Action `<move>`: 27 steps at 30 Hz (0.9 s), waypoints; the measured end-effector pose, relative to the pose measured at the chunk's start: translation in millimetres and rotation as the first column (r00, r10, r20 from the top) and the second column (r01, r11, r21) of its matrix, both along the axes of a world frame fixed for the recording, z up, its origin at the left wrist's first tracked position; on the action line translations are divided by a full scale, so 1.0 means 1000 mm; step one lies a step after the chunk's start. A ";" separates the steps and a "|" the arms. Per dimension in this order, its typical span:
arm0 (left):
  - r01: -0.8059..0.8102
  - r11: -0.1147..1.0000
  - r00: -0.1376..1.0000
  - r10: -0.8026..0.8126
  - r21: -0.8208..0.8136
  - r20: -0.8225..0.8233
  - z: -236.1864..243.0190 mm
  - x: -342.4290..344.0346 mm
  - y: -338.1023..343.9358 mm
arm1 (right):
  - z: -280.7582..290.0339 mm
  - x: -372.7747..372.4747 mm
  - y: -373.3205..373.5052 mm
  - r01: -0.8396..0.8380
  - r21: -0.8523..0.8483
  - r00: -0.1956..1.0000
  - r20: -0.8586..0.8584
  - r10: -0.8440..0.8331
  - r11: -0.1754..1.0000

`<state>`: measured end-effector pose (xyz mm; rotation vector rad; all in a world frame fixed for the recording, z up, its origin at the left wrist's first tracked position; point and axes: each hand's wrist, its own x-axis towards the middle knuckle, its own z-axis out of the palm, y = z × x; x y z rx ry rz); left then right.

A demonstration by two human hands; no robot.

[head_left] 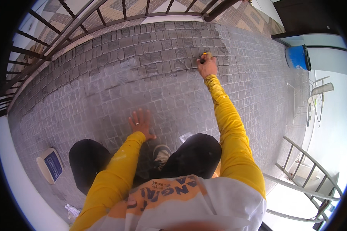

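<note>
My right hand (207,66) reaches far forward at the end of a stretched arm. Its fingers are closed around a small tool with a yellow part and a dark part (202,60), held low at the stone-patterned floor (173,88); its kind is mostly hidden by the fingers. The floor around that hand, in a band toward the railing, looks darker than the paler, hazy area nearer me. My left hand (141,122) lies flat on the floor with its fingers spread, a ring on one of them, holding nothing. I am crouching, one shoe (162,155) showing beside the left hand.
A dark metal railing (100,17) curves along the far left edge. On the right stand a blue bucket (297,57), a metal rack (322,89) and a metal ladder (310,173). A white tub (45,166) with a blue label lies left, near crumpled white material (72,211).
</note>
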<state>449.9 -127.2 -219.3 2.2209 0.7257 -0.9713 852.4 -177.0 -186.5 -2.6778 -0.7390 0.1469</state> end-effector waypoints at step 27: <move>0.054 0.997 0.998 -0.053 0.055 -0.018 -0.007 -0.004 -0.005 | 0.021 0.107 -0.073 0.361 0.386 0.932 -0.111 -0.346 0.849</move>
